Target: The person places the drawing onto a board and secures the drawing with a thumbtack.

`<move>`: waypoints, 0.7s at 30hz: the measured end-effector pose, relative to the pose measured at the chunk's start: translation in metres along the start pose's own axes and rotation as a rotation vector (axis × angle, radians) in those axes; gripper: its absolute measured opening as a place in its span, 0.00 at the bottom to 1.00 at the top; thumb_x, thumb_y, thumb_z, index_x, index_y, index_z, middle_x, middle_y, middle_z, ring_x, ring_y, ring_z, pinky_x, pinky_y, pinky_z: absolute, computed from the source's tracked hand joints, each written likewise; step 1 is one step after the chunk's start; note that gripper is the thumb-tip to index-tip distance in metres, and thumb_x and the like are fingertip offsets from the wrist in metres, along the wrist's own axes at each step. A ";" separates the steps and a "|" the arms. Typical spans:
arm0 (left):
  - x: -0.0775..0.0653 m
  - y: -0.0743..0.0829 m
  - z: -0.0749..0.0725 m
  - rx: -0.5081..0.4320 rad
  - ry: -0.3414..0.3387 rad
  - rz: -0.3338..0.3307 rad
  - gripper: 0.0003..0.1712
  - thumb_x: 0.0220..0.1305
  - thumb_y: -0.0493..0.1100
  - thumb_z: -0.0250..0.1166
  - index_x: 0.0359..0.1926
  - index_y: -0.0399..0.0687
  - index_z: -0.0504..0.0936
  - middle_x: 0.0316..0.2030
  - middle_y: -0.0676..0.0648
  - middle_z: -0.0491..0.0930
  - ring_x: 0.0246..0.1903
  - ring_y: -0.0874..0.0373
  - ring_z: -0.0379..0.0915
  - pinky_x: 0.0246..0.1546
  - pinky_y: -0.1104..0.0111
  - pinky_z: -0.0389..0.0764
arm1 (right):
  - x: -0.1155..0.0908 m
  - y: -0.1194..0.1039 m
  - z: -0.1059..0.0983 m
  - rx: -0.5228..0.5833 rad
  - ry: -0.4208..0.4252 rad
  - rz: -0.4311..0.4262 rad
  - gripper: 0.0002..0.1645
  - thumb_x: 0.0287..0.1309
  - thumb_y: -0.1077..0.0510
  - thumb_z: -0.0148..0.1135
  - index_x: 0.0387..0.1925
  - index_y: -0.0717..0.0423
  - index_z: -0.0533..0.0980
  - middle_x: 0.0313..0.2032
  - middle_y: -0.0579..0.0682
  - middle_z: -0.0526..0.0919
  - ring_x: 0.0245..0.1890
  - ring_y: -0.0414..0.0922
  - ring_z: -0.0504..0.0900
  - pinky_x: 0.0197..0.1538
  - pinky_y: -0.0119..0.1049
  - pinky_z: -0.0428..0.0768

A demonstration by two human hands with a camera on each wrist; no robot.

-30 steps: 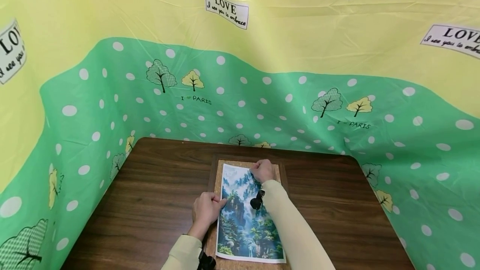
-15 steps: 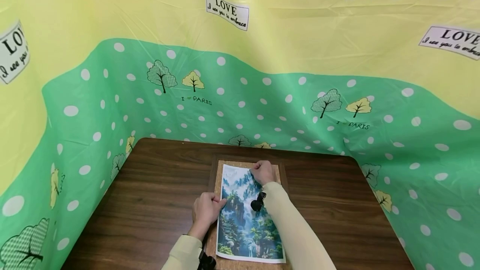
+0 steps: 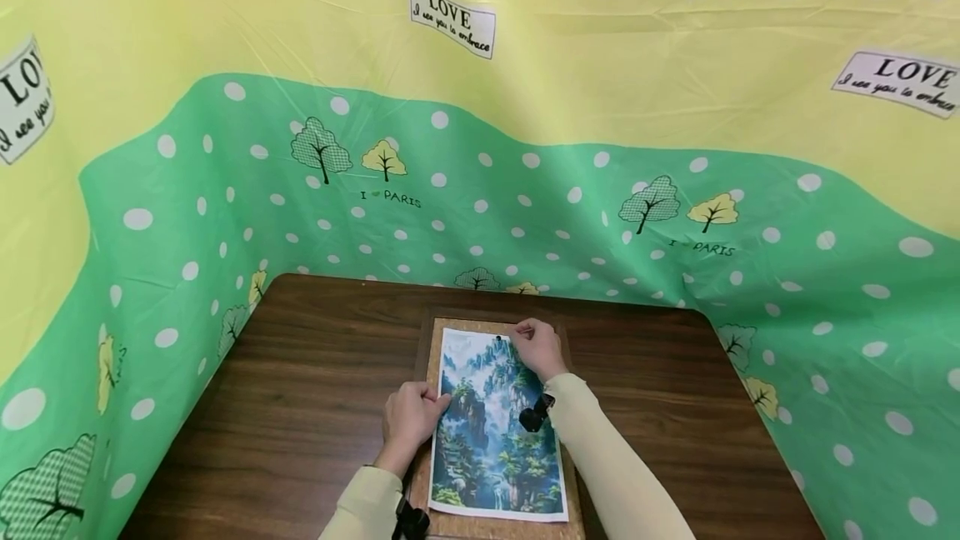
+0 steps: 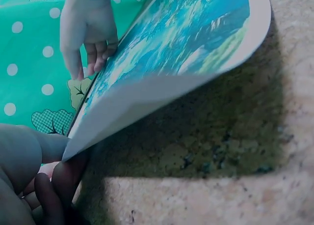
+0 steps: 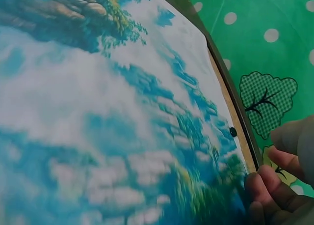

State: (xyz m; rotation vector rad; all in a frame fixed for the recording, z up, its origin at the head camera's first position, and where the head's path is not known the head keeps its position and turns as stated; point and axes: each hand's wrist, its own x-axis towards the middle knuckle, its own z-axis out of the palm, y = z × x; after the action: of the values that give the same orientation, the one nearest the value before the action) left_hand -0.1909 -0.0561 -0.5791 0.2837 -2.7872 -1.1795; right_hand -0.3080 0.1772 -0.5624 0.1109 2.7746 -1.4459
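A landscape print [image 3: 495,440] of misty mountains lies on a framed cork board [image 3: 547,530]. My left hand [image 3: 411,419] pinches the print's left edge between thumb and fingers. In the left wrist view, that edge of the paper [image 4: 132,102] curls up off the cork. A small black pushpin [image 5: 233,131] sits in the print near the middle of its top edge. My right hand [image 3: 538,348] is just right of the pin, by the top right corner. Its thumb [image 5: 294,141] and fingers [image 5: 274,190] are apart, with nothing visible between them; the corner is partly hidden by the hand.
The board's dark wooden frame [image 3: 426,348] rests on a brown wood-grain table [image 3: 315,373]. A green and yellow patterned curtain [image 3: 465,190] hangs around the table's back and sides. Each wrist carries a small black camera [image 3: 531,417].
My right hand has shifted right, away from the black pushpin, which now shows at the top of the print. The left hand keeps its pinch on the left edge.
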 end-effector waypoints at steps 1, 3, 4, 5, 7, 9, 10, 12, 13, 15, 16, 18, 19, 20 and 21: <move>0.000 0.000 0.000 -0.001 -0.003 -0.001 0.25 0.60 0.55 0.73 0.12 0.56 0.73 0.09 0.58 0.63 0.11 0.60 0.60 0.17 0.67 0.59 | -0.002 0.002 -0.003 -0.004 0.004 -0.003 0.10 0.68 0.52 0.64 0.43 0.54 0.82 0.38 0.52 0.82 0.33 0.48 0.78 0.36 0.40 0.77; 0.001 0.000 0.000 0.006 -0.002 0.002 0.25 0.59 0.55 0.73 0.12 0.56 0.73 0.09 0.58 0.63 0.12 0.60 0.60 0.17 0.67 0.59 | -0.006 0.004 -0.008 0.000 0.011 -0.016 0.11 0.68 0.52 0.63 0.44 0.53 0.82 0.39 0.52 0.82 0.36 0.47 0.78 0.38 0.41 0.78; 0.001 0.000 0.000 0.009 -0.002 0.004 0.25 0.59 0.55 0.73 0.12 0.56 0.73 0.09 0.58 0.63 0.12 0.60 0.60 0.17 0.67 0.59 | -0.009 0.004 -0.011 0.005 0.014 -0.023 0.11 0.68 0.52 0.63 0.45 0.53 0.82 0.40 0.52 0.82 0.37 0.48 0.78 0.39 0.41 0.78; 0.001 0.000 0.000 0.014 0.001 0.011 0.25 0.59 0.55 0.73 0.12 0.56 0.73 0.09 0.58 0.63 0.12 0.60 0.60 0.17 0.67 0.59 | -0.012 0.004 -0.014 0.015 0.014 -0.029 0.11 0.68 0.52 0.63 0.45 0.53 0.82 0.40 0.53 0.82 0.38 0.48 0.79 0.40 0.42 0.78; 0.001 0.000 -0.001 0.013 0.000 0.013 0.25 0.58 0.55 0.74 0.12 0.56 0.73 0.09 0.58 0.63 0.12 0.60 0.60 0.17 0.67 0.59 | -0.017 0.005 -0.019 0.038 0.011 -0.033 0.12 0.69 0.51 0.63 0.46 0.53 0.82 0.41 0.53 0.81 0.39 0.49 0.78 0.40 0.42 0.78; 0.002 0.000 -0.002 0.006 -0.007 0.015 0.25 0.59 0.55 0.74 0.12 0.56 0.72 0.09 0.58 0.63 0.12 0.60 0.60 0.17 0.68 0.59 | -0.023 0.005 -0.024 0.061 0.006 -0.041 0.13 0.69 0.51 0.62 0.47 0.54 0.81 0.42 0.54 0.81 0.41 0.49 0.78 0.41 0.42 0.78; 0.002 -0.001 -0.003 0.001 -0.012 0.015 0.25 0.59 0.55 0.74 0.12 0.56 0.72 0.09 0.58 0.64 0.12 0.60 0.60 0.17 0.68 0.59 | -0.025 0.007 -0.026 0.070 0.001 -0.045 0.13 0.69 0.51 0.62 0.48 0.54 0.81 0.43 0.54 0.81 0.41 0.49 0.78 0.41 0.41 0.78; 0.003 -0.002 -0.004 -0.024 -0.023 0.018 0.25 0.59 0.54 0.74 0.12 0.55 0.73 0.09 0.58 0.64 0.12 0.60 0.61 0.17 0.68 0.60 | -0.029 0.008 -0.030 0.081 -0.001 -0.049 0.13 0.69 0.51 0.62 0.48 0.54 0.81 0.43 0.54 0.80 0.41 0.49 0.78 0.42 0.40 0.78; 0.003 -0.003 -0.006 -0.040 -0.030 0.017 0.24 0.59 0.53 0.74 0.12 0.55 0.74 0.09 0.58 0.65 0.12 0.60 0.61 0.17 0.68 0.61 | -0.031 0.009 -0.031 0.082 -0.004 -0.052 0.13 0.70 0.51 0.61 0.48 0.54 0.81 0.43 0.54 0.80 0.41 0.49 0.78 0.42 0.39 0.78; 0.003 -0.005 -0.010 -0.083 -0.045 0.014 0.22 0.59 0.52 0.74 0.14 0.53 0.77 0.10 0.58 0.69 0.12 0.61 0.64 0.18 0.68 0.65 | -0.035 0.010 -0.035 0.081 -0.005 -0.053 0.13 0.70 0.51 0.61 0.49 0.54 0.81 0.44 0.53 0.80 0.41 0.48 0.78 0.44 0.40 0.78; 0.003 -0.006 -0.012 -0.109 -0.058 0.006 0.20 0.60 0.52 0.73 0.15 0.52 0.79 0.11 0.57 0.71 0.12 0.62 0.67 0.18 0.68 0.67 | -0.037 0.011 -0.036 0.081 -0.006 -0.051 0.13 0.70 0.51 0.62 0.49 0.53 0.81 0.43 0.53 0.80 0.41 0.48 0.78 0.44 0.40 0.77; 0.002 -0.009 -0.018 -0.163 -0.084 -0.013 0.16 0.61 0.50 0.73 0.19 0.50 0.83 0.12 0.56 0.75 0.11 0.63 0.71 0.18 0.68 0.72 | -0.042 0.014 -0.039 0.081 -0.010 -0.055 0.13 0.70 0.51 0.62 0.49 0.53 0.81 0.43 0.52 0.80 0.40 0.48 0.77 0.45 0.40 0.77; 0.002 -0.011 -0.021 -0.186 -0.095 -0.021 0.15 0.61 0.50 0.72 0.22 0.49 0.85 0.13 0.56 0.77 0.11 0.63 0.73 0.18 0.68 0.74 | -0.044 0.015 -0.040 0.077 -0.012 -0.053 0.14 0.69 0.50 0.62 0.50 0.53 0.80 0.43 0.52 0.81 0.40 0.48 0.77 0.45 0.40 0.77; 0.002 -0.013 -0.024 -0.206 -0.106 -0.027 0.13 0.61 0.49 0.72 0.24 0.48 0.86 0.14 0.55 0.79 0.11 0.62 0.75 0.18 0.67 0.75 | -0.046 0.016 -0.042 0.074 -0.012 -0.052 0.15 0.69 0.50 0.62 0.51 0.54 0.80 0.43 0.52 0.81 0.40 0.47 0.78 0.44 0.40 0.78; 0.002 -0.015 -0.026 -0.223 -0.120 -0.034 0.13 0.62 0.49 0.72 0.26 0.47 0.87 0.14 0.53 0.80 0.11 0.61 0.76 0.18 0.67 0.76 | -0.049 0.017 -0.043 0.069 -0.010 -0.054 0.15 0.69 0.50 0.62 0.51 0.54 0.80 0.43 0.52 0.81 0.40 0.47 0.78 0.43 0.40 0.78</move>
State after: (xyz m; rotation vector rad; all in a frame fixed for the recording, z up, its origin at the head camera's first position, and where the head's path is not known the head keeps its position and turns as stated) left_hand -0.1861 -0.0849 -0.5712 0.2495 -2.7233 -1.5480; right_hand -0.2572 0.2192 -0.5495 0.0297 2.7403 -1.5504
